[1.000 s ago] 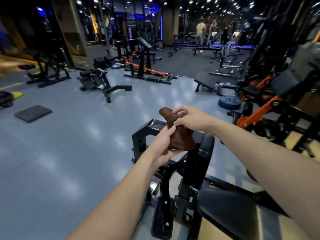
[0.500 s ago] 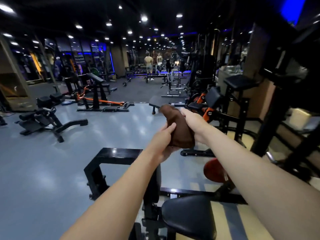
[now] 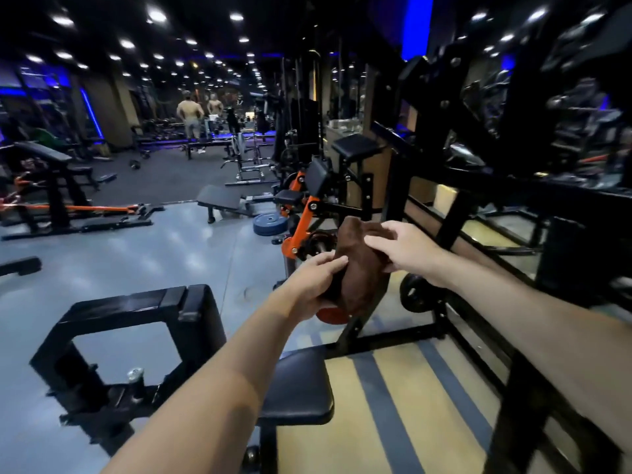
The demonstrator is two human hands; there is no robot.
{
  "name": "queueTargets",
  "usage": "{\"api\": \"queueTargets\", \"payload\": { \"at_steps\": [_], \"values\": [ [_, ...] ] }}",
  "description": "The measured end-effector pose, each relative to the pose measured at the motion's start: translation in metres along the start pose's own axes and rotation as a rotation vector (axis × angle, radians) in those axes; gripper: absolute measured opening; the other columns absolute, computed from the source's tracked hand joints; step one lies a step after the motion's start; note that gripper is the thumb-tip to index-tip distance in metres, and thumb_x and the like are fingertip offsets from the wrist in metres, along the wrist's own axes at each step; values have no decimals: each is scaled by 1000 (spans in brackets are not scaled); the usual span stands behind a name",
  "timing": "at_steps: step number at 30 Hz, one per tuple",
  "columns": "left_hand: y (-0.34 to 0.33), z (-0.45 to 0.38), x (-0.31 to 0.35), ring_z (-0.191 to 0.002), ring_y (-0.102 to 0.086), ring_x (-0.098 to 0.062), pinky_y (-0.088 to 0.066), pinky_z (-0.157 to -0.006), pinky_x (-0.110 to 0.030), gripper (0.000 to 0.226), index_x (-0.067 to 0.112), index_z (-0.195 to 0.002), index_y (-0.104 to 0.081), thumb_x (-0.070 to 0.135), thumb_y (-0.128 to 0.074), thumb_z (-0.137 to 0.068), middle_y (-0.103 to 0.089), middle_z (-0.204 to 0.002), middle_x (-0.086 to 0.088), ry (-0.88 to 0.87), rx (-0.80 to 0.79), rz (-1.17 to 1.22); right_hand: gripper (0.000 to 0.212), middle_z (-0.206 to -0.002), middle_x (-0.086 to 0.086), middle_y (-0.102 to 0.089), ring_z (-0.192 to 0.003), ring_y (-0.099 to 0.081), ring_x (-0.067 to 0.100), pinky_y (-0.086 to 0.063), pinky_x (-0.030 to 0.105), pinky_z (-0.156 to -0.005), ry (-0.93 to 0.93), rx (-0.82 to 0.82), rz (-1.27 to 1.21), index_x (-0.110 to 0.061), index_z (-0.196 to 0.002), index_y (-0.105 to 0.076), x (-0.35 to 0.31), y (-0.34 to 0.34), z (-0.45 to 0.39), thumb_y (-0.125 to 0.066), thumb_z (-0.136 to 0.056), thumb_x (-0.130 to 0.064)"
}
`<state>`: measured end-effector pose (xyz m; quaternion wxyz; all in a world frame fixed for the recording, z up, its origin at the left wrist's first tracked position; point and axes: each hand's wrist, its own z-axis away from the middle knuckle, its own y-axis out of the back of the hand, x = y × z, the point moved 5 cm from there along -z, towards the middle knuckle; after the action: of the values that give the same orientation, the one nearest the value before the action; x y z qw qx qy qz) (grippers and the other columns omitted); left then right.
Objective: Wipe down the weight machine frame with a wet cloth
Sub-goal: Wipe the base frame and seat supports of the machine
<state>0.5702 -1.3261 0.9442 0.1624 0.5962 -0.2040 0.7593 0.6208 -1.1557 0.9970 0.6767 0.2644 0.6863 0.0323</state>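
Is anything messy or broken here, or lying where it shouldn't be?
Nothing looks broken or spilled. One blue weight plate lies flat on the grey floor by the orange machine, not on a rack, so someone could trip on it. Both hands, left hand and right hand, hold the brown cloth in the air.

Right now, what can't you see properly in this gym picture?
- Head view: whether the brown cloth is wet; a picture cannot show that.
- The cloth's lower left side, covered by the left hand.
- The right hand: its fingertips are smeared by motion, so its grip is unclear.
- The black machine frame on the right: dark, blurred, cut off by the edge.
- The padded seat: partly behind the left forearm.
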Motion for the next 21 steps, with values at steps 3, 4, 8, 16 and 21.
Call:
{"api": "queueTargets", "payload": {
  "at_steps": [3,4,8,16,21],
  "values": [
    [-30,-1,-6,-99,-74,-28,-62,-84,-53,20,17,-120,-70,24,-65,-102,-77,-110,-10,20,-68,-39,23,-108,6,-74,-89,-74,18,-61,28,-62,-11,105,30,-14,-118,-66,11,28,27,-67,-100,-27],
    [-41,0,-9,-95,-76,-27,-64,-79,-50,22,15,-120,-71,25,-66,-101,-78,-106,-10,30,-95,-57,22,-106,7,-74,-88,-74,18,-63,29,-63,-14,140,51,-14,-117,-67,15,36,37,-67,-100,-28],
    [-86,3,-24,-76,-72,-21,-57,-55,-25,18,7,-113,-72,19,-64,-100,-76,-98,-13,79,-228,-85,18,-99,-1,-73,-83,-72,13,-59,26,-62,-43,271,152,-20,-118,-65,36,71,79,-60,-103,-31],
    [-200,28,-72,-114,-70,-35,-55,-100,-55,45,6,-132,-58,26,-68,-93,-73,-120,-18,132,-627,-147,22,-108,-7,-68,-100,-64,16,-46,31,-78,-176,439,413,-25,-120,-62,88,150,172,-55,-104,-38],
    [-267,57,-88,-107,-74,-26,-61,-88,-40,24,7,-123,-64,20,-55,-105,-76,-114,-15,175,-758,-167,13,-98,-6,-66,-92,-63,12,-45,31,-72,-247,415,492,-24,-104,-63,115,202,217,-55,-104,-34]
  ]
}}
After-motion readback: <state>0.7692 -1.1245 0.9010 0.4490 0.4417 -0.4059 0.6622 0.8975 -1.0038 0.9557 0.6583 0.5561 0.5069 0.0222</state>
